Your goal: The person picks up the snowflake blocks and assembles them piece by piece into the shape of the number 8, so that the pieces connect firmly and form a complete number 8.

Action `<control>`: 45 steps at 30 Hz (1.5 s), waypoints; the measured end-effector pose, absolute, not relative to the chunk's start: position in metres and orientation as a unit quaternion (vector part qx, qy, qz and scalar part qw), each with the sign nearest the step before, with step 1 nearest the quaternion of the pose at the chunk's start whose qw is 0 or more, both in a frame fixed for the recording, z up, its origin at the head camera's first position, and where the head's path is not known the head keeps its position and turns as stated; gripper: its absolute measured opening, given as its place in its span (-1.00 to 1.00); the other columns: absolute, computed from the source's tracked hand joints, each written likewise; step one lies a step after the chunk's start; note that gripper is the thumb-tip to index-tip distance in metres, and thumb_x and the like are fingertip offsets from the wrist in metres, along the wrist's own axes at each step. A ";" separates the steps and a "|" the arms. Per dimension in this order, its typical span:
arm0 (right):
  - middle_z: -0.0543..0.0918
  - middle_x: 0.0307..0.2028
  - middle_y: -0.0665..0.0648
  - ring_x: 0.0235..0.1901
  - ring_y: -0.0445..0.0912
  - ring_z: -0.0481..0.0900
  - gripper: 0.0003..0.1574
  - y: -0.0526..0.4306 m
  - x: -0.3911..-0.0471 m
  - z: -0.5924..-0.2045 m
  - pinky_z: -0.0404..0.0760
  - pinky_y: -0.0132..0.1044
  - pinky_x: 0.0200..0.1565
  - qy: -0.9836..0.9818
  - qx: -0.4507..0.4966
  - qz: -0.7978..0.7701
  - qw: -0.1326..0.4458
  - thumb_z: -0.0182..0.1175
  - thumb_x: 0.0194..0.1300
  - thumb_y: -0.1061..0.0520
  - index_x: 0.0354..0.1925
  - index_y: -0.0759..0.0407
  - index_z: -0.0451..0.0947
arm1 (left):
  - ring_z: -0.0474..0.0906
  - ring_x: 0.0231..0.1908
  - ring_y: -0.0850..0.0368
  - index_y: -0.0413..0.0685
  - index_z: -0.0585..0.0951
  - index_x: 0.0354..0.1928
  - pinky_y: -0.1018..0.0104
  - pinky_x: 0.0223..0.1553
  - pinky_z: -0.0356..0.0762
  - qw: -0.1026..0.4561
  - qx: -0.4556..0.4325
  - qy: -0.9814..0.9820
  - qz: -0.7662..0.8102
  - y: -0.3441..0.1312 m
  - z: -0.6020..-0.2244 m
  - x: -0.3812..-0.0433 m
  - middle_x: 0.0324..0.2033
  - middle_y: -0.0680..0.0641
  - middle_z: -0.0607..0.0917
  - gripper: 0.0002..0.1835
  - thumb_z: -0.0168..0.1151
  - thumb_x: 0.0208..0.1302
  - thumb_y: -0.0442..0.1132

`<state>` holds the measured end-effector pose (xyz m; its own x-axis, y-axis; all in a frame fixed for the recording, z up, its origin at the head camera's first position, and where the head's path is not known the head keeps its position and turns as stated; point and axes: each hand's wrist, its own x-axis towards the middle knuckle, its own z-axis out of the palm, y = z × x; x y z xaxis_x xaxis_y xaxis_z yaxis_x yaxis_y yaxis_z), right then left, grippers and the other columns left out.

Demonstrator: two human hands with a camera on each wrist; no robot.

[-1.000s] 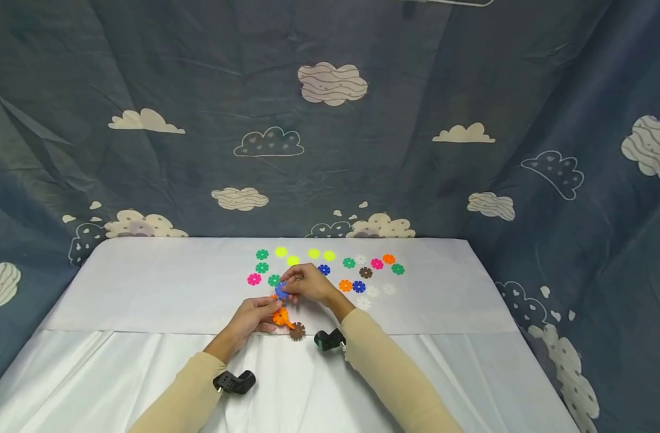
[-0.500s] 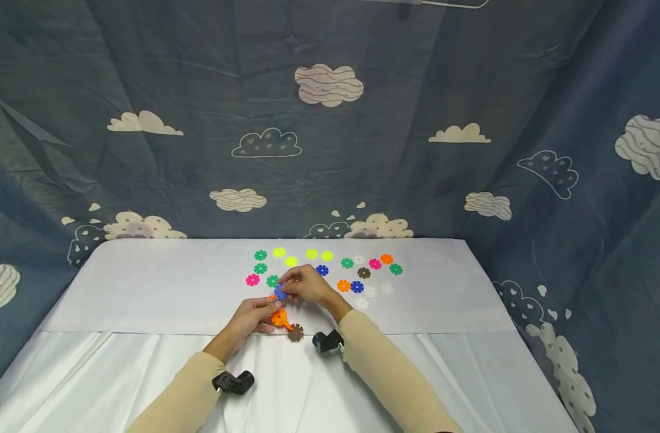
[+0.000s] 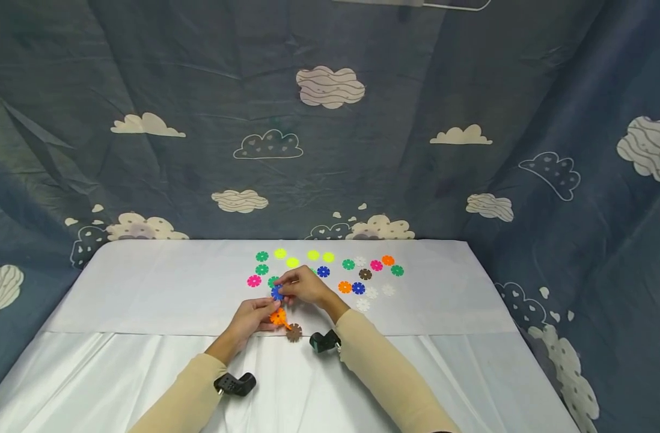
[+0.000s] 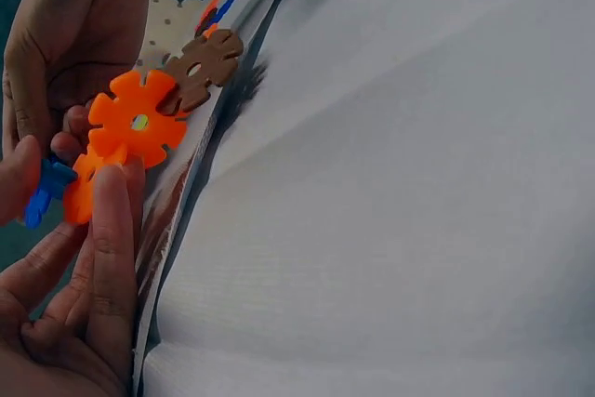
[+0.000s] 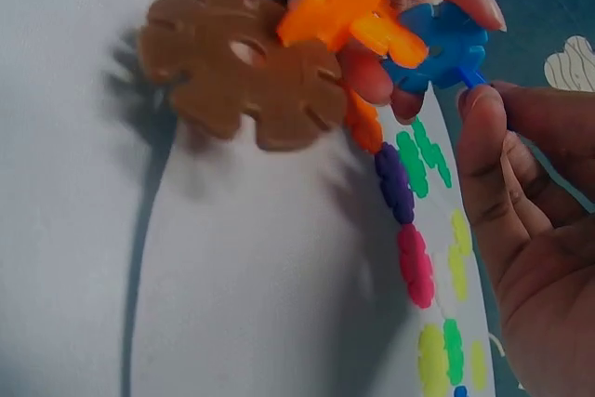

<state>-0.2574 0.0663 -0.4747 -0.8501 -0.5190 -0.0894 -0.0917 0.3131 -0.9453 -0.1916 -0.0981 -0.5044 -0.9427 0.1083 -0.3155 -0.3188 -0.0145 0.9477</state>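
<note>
My left hand [image 3: 250,320] grips a linked set of notched plastic snowflake discs, low over the table. In the left wrist view, an orange disc [image 4: 138,121] in it joins a brown disc [image 4: 204,70], which sticks out past the fingers. Another orange piece sits closer to the fingertips. My right hand [image 3: 307,286] pinches a blue snowflake disc [image 3: 276,293] at the far end of the set. In the right wrist view, a blue disc [image 5: 446,44] lies against the orange pieces, with a narrow blue part between the right thumb and finger. Fingers hide how the blue joins.
Loose snowflake discs lie flat beyond the hands: a pink disc [image 3: 254,281], several green ones, yellow ones, a brown disc [image 3: 365,274] and white discs to the right. The white cloth [image 3: 162,300] has a front edge below the hands. A cloud-patterned curtain [image 3: 362,168] stands behind.
My right hand has moved slightly left with the blue disc, which has turned and looks darker. The brown disc has shifted slightly left; my left hand keeps its grip.
</note>
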 end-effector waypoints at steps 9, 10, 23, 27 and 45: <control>0.70 -0.44 0.24 -0.63 -0.17 0.54 -0.80 0.064 -0.256 -0.477 0.63 -0.40 -0.49 0.771 -0.160 -0.590 0.182 0.21 0.25 0.39 -0.14 0.47 0.62 | 0.62 -0.44 0.23 -0.56 0.47 0.09 0.44 -0.43 0.66 0.127 -0.063 0.683 0.717 -0.097 -0.507 -0.191 -0.29 -0.09 0.70 -0.61 0.21 0.28 -0.44; 0.70 -0.43 0.25 -0.63 -0.18 0.54 -0.80 0.064 -0.255 -0.477 0.63 -0.41 -0.49 0.770 -0.158 -0.592 0.180 0.22 0.25 0.39 -0.14 0.47 0.62 | 0.62 -0.45 0.23 -0.58 0.46 0.09 0.44 -0.45 0.66 0.121 -0.059 0.682 0.719 -0.097 -0.508 -0.191 -0.30 -0.09 0.71 -0.62 0.20 0.28 -0.45; 0.68 -0.33 0.47 -0.64 -0.19 0.54 -0.78 0.062 -0.249 -0.476 0.70 -0.28 -0.42 0.754 -0.182 -0.601 0.194 0.16 0.24 0.48 -0.13 0.61 0.56 | 0.58 -0.49 0.22 -0.58 0.50 0.02 0.49 -0.54 0.59 0.085 -0.061 0.708 0.699 -0.093 -0.510 -0.183 -0.32 -0.22 0.71 -0.69 0.17 0.28 -0.50; 0.69 -0.36 0.41 -0.63 -0.18 0.56 -0.78 0.062 -0.249 -0.476 0.70 -0.28 -0.42 0.759 -0.181 -0.593 0.196 0.17 0.23 0.48 -0.13 0.58 0.58 | 0.57 -0.50 0.23 -0.57 0.51 0.02 0.49 -0.53 0.58 0.092 -0.055 0.708 0.698 -0.095 -0.512 -0.183 -0.32 -0.20 0.72 -0.69 0.18 0.29 -0.48; 0.70 -0.35 0.38 -0.64 -0.19 0.54 -0.79 0.061 -0.242 -0.481 0.69 -0.26 -0.44 0.758 -0.137 -0.616 0.167 0.22 0.19 0.46 -0.16 0.50 0.63 | 0.60 -0.43 0.24 -0.57 0.55 -0.04 0.51 -0.41 0.61 0.065 -0.039 0.737 0.672 -0.094 -0.513 -0.183 -0.37 -0.18 0.71 -0.71 0.23 0.21 -0.51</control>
<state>-0.2419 0.0613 -0.4814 -0.9064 -0.4138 -0.0843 -0.0019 0.2036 -0.9791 -0.1832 -0.0941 -0.5131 -0.9886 0.0295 -0.1476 -0.1442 0.0950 0.9850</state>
